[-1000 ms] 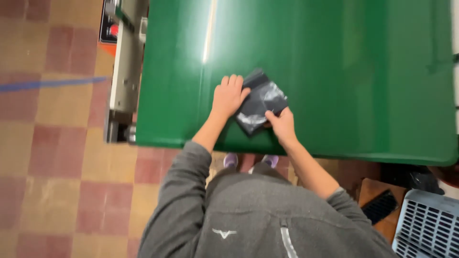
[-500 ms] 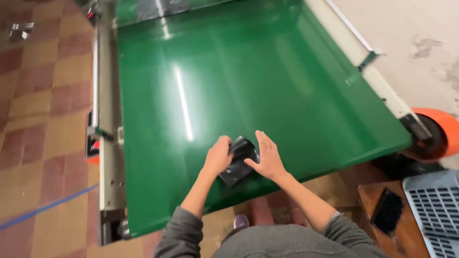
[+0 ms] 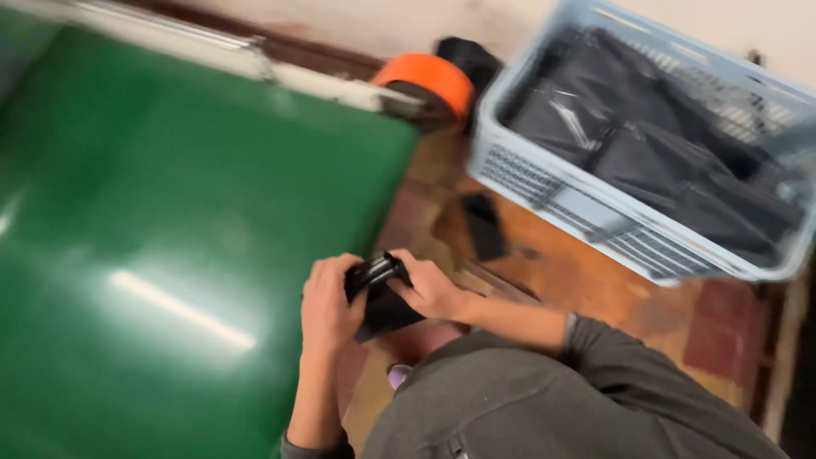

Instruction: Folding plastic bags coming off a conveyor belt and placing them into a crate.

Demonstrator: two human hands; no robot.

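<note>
A small black plastic packet is held at the near right edge of the green conveyor belt. My left hand grips its left side, fingers curled over the top. My right hand pinches its right side, just off the belt's edge. The frame is blurred by motion, so the packet's details are unclear.
A pale blue plastic crate holding several black packets stands on the floor at the right. An orange roller end sits at the belt's far corner. A dark flat object lies on a wooden surface beside the crate.
The view has swung right, bringing the crate into sight. Both hands have lifted the black packet from the belt's surface to its right edge.
</note>
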